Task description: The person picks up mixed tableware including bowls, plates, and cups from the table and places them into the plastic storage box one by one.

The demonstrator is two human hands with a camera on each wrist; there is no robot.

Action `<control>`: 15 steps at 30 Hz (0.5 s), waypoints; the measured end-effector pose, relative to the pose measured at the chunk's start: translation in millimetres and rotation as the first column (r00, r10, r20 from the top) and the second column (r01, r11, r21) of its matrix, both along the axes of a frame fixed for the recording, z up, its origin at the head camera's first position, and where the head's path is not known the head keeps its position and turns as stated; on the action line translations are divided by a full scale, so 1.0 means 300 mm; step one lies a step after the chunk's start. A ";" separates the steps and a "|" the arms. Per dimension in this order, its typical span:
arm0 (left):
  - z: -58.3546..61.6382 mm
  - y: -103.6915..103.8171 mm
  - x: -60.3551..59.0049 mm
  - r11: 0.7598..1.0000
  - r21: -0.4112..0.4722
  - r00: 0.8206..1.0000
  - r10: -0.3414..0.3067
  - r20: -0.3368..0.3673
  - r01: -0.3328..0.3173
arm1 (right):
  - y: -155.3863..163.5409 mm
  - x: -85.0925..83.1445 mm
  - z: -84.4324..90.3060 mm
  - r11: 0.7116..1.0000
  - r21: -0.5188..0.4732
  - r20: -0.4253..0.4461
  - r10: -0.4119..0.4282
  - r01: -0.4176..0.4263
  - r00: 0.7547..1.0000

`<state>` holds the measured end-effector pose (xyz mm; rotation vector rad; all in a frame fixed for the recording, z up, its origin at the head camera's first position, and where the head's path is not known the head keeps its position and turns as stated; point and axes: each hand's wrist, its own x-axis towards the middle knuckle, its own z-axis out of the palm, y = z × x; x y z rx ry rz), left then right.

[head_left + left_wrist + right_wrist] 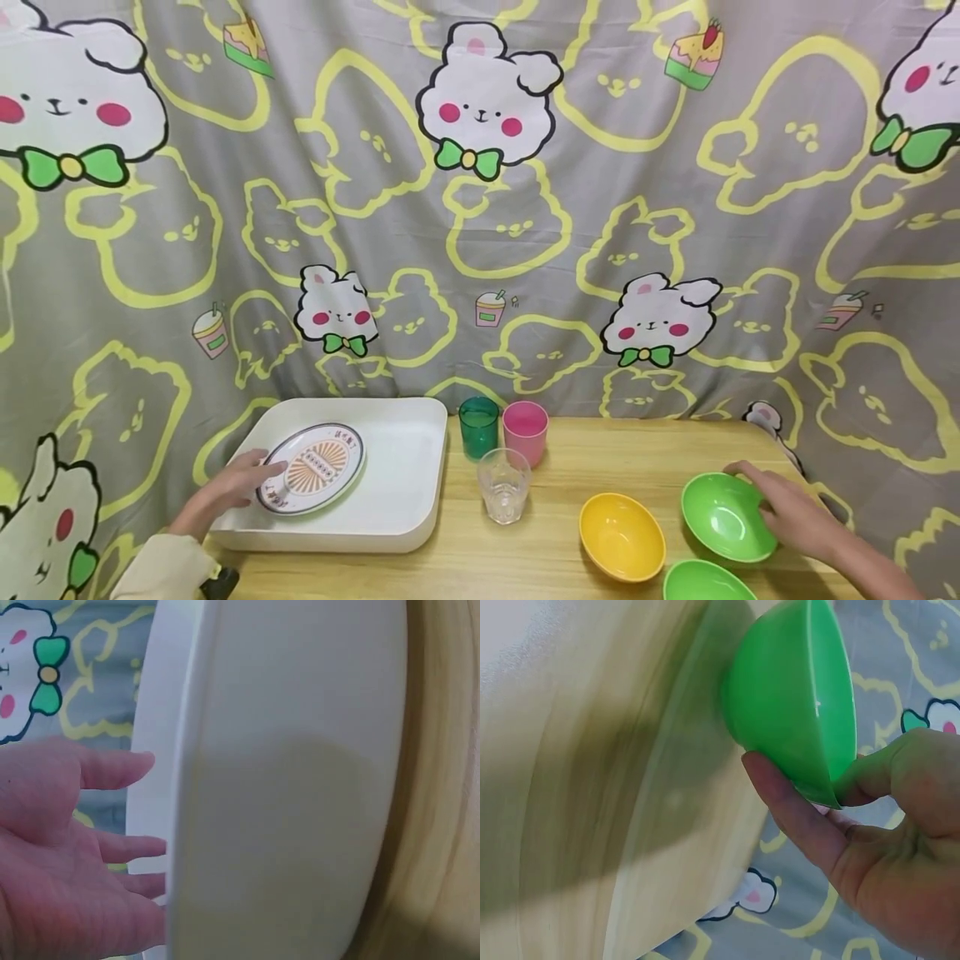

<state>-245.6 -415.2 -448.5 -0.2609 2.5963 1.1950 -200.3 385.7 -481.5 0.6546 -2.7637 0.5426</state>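
The right hand [795,512] is pinching the rim of the green bowl [726,517] at the table's right edge, while the left hand [236,487], fingers loosely extended, is touching the plate [311,467] lying in the white tray [408,467].

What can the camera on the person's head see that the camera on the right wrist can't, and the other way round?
Only the head view shows the left hand touching the patterned plate in the white tray, the three cups, the yellow bowl and a second green bowl. Only the right wrist view shows the thumb hooked over the rim, fingers under the bowl's outside. Both show the right hand holding the green bowl on the wooden table.
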 end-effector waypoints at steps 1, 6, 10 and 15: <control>0.005 0.002 -0.001 1.000 -0.013 1.000 -0.010 -0.008 0.010 | 0.003 0.001 0.002 1.000 -0.005 -0.017 -0.007 0.007 1.000; 0.024 0.012 -0.007 0.995 -0.090 0.996 -0.054 -0.077 0.047 | 0.015 0.007 0.032 0.996 -0.058 0.068 -0.069 0.073 0.995; 0.034 0.026 -0.011 0.989 -0.131 0.985 -0.087 -0.148 0.067 | 0.024 0.013 0.055 0.985 -0.097 0.181 -0.124 0.143 0.976; 0.047 0.057 -0.025 0.988 -0.139 0.979 -0.087 -0.184 0.062 | 0.038 0.020 0.061 0.977 -0.112 0.150 -0.163 0.181 0.975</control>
